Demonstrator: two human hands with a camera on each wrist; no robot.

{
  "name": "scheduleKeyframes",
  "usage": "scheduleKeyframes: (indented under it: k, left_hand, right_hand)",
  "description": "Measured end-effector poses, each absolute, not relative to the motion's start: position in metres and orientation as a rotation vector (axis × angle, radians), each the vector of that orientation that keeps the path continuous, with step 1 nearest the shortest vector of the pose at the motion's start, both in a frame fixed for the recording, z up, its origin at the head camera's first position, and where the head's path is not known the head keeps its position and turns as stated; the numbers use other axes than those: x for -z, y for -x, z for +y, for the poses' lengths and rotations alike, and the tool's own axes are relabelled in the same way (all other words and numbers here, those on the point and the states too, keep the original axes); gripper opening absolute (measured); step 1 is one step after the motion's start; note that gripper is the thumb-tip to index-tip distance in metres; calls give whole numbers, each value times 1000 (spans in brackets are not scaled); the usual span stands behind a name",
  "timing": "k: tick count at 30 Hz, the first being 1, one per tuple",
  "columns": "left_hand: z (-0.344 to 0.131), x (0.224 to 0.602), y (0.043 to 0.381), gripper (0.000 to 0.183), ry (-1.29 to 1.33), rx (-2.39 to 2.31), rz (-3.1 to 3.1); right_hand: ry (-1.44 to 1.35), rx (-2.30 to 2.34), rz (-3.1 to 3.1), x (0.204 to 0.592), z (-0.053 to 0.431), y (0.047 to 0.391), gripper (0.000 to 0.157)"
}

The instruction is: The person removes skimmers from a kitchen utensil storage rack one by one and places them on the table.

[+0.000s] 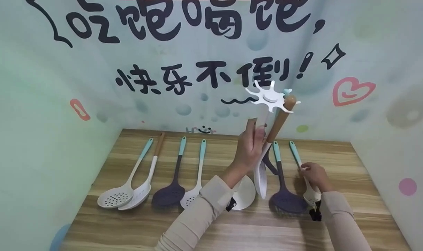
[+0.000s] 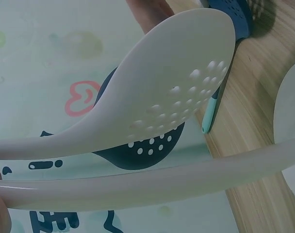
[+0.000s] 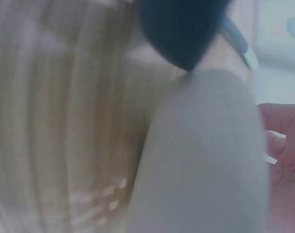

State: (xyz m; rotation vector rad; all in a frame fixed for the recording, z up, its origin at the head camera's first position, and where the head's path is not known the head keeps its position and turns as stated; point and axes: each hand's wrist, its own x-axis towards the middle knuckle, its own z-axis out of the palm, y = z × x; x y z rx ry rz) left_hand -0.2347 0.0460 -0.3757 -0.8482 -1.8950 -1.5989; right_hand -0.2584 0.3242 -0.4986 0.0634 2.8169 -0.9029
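Note:
My left hand is raised over the table, gripping a bunch of upright utensils. A white pasta server has its pronged head at the top. Beside it stands a wooden-handled white slotted spoon, head down; its perforated bowl fills the left wrist view. Behind that bowl is a dark slotted spoon head, partly hidden. On the right, my right hand pinches the handle of a white slotted spoon with a turquoise end. A blurred pale spoon back dominates the right wrist view.
A dark turner lies just left of my right hand. Several white and dark utensils, among them a white skimmer, lie in a row leftward. A round white head sits under my left forearm. A printed cloth backs the wooden table.

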Motion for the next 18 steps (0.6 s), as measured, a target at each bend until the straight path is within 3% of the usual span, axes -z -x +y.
scheduleKeyframes:
  k: [10,18]
  left_hand:
    - [46,375,234,52,846,1609,-1891]
    - [46,375,235,53,821,1595,-1880]
  right_hand:
    - [-26,1117,2930,451,303,259,44]
    - [129,1460,3048,408,265,244,37]
